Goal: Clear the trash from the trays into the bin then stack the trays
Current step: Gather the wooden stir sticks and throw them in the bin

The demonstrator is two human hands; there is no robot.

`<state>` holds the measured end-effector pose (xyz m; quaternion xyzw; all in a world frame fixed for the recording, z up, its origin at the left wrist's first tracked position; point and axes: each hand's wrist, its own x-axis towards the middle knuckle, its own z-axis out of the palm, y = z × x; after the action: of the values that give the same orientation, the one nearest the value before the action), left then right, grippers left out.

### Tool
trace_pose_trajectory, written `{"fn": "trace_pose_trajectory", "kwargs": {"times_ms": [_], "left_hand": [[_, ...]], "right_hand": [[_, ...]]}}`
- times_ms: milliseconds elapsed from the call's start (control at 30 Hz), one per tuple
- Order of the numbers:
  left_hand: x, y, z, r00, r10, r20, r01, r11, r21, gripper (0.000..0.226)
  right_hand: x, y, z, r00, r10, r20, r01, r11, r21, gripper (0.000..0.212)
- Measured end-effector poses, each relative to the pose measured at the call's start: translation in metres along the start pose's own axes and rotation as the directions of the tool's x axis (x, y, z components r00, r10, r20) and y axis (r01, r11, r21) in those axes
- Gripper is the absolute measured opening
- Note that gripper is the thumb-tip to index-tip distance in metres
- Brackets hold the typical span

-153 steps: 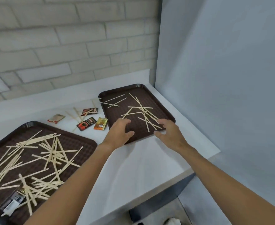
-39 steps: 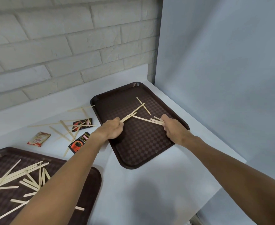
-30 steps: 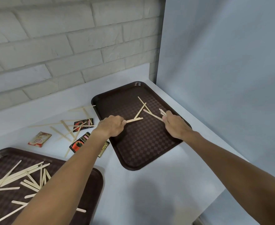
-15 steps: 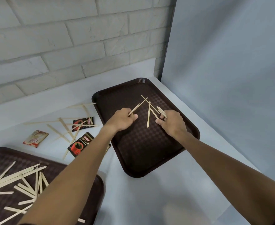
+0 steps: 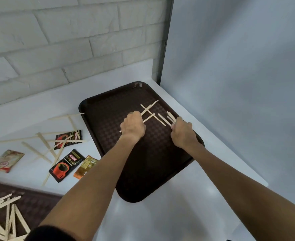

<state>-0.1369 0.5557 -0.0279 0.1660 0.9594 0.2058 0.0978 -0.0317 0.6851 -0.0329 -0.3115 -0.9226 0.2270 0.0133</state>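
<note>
A dark brown tray (image 5: 148,171) lies on the white counter by the right wall. Over its far half my left hand (image 5: 133,126) grips a bunch of wooden stir sticks (image 5: 150,108) that poke out beyond the knuckles. My right hand (image 5: 183,132) pinches a few more sticks (image 5: 169,117) near the tray's right rim. One loose stick (image 5: 161,119) lies between the two hands. A second brown tray (image 5: 37,204) at the bottom left holds several sticks (image 5: 5,218).
Loose sticks (image 5: 45,145) and coffee sachets lie on the counter (image 5: 169,214) left of the tray: two black ones (image 5: 65,165), an orange one (image 5: 85,166) and a pale one (image 5: 5,160). A brick wall runs behind, a grey panel (image 5: 239,75) closes the right side.
The sticks once scattered over the right tray are now gathered into both hands. Since half a second ago the hands have shifted slightly apart and the view has moved closer.
</note>
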Motion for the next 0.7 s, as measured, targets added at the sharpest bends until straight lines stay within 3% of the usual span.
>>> {"fn": "trace_pose_trajectory", "kwargs": {"times_ms": [200, 400, 533, 700], "left_hand": [[0.012, -0.028, -0.004, 0.991, 0.115, 0.073, -0.13, 0.961, 0.244, 0.04], [0.004, -0.044, 0.003, 0.933, 0.359, -0.013, -0.331, 0.874, 0.357, 0.033], [0.006, -0.051, 0.003, 0.93, 0.368, -0.003, -0.362, 0.917, 0.169, 0.029], [0.015, -0.058, -0.009, 0.981, 0.192, 0.029, -0.184, 0.967, -0.177, 0.018]], "right_hand": [[0.006, -0.001, -0.002, 0.997, -0.038, 0.067, 0.028, 0.99, 0.138, 0.017], [0.014, 0.001, 0.005, 0.993, -0.099, 0.063, 0.089, 0.986, 0.139, 0.019], [0.016, -0.013, 0.012, 0.994, -0.104, -0.03, 0.108, 0.977, 0.184, 0.019], [0.019, -0.033, 0.019, 0.992, -0.09, -0.086, 0.104, 0.979, 0.173, 0.018]]}}
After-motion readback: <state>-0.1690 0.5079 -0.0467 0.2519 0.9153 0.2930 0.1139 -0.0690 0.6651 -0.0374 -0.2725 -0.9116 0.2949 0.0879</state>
